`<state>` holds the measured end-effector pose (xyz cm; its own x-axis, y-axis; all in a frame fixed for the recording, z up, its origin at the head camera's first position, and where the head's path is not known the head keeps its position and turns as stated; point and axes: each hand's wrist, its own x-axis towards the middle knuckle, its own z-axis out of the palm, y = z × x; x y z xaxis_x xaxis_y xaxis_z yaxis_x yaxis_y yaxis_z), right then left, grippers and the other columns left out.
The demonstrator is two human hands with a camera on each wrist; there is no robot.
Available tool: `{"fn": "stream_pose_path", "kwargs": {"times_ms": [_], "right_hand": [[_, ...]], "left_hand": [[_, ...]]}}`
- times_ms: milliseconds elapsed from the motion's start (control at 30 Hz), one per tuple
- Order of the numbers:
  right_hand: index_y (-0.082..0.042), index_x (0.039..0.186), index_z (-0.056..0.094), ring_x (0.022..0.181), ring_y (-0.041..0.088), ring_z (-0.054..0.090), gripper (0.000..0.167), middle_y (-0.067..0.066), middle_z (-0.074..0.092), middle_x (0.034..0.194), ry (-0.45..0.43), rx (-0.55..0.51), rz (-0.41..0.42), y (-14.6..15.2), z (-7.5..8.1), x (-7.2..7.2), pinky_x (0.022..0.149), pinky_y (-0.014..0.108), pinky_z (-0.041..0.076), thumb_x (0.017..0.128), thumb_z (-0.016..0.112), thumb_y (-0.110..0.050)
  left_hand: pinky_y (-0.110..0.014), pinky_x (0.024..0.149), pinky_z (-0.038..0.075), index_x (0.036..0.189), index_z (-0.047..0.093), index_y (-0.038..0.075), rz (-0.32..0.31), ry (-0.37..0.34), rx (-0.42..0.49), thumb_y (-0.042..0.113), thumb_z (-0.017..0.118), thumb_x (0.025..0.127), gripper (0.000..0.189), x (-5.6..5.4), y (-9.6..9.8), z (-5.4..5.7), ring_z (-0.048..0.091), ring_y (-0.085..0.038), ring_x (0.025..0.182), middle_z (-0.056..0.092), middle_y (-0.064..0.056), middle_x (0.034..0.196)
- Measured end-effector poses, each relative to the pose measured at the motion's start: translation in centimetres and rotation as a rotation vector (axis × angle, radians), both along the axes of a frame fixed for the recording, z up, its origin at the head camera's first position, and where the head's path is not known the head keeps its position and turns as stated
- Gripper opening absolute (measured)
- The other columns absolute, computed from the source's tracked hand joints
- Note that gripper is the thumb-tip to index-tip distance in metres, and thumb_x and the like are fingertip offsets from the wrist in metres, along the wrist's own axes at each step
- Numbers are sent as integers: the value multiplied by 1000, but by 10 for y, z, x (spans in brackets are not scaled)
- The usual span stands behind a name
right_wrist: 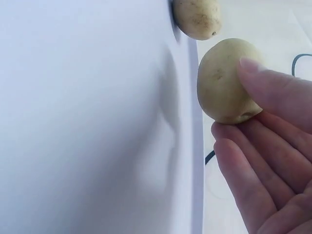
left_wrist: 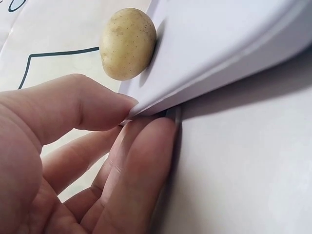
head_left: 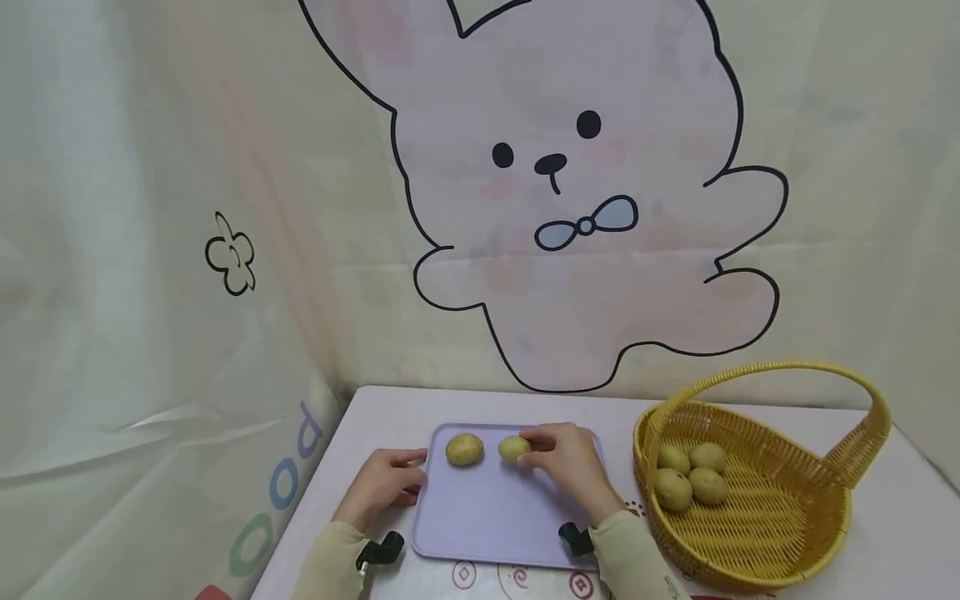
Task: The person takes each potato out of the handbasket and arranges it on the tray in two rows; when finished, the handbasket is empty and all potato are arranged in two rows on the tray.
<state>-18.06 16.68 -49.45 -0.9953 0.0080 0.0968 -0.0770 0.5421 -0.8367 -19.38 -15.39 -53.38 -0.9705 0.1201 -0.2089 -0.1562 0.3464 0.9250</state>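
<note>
My right hand (head_left: 566, 460) pinches a small pale potato (right_wrist: 226, 80) between thumb and fingers. It is held over the far right part of the lilac tray (head_left: 498, 521), its shadow falling on the tray in the right wrist view. A second potato (head_left: 464, 449) lies on the tray near its far left corner; the left wrist view shows this potato (left_wrist: 127, 44) too. At the tray's left edge, my left hand (head_left: 386, 483) grips the rim, thumb (left_wrist: 109, 107) at the top and the other fingers curled against the side and underneath.
A yellow woven basket (head_left: 757, 542) with a tall arched handle stands right of the tray. Several potatoes (head_left: 690, 477) sit in its left side. The white table (head_left: 390, 404) meets a printed curtain (head_left: 360, 317) at the back and left.
</note>
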Motion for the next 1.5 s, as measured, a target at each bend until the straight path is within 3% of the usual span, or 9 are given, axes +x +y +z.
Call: {"fn": "stream_pose_path", "kwargs": {"times_ms": [500,800,1200,1500], "right_hand": [[-15,111,86,98,16,77,37,2,84,107,5,92,-10,-5,-6,-7,92,42,64,77,94,-4],[-16,111,86,106,20,77,38,2,83,112,-36,64,10,-7,-9,-10,99,45,62,78,93,-2],[-14,112,86,102,19,78,37,2,84,107,-56,69,6,-4,-6,-9,96,44,63,76,97,-13],[-11,116,84,104,19,78,41,5,83,111,-96,37,45,-9,-8,-12,99,45,62,77,96,-8]], "left_hand": [[-30,69,64,139,73,4,-8,-27,34,7,77,84,55,7,6,-1,76,-18,82,81,-11,103],[-30,68,64,137,75,6,15,-29,15,7,77,83,54,4,5,0,76,-18,82,80,-11,105],[-30,67,64,136,76,6,30,-36,6,6,77,84,52,2,6,8,75,-18,81,80,-12,108],[-30,66,64,135,76,7,43,-33,4,5,78,83,52,2,3,8,75,-19,80,80,-14,109]]}}
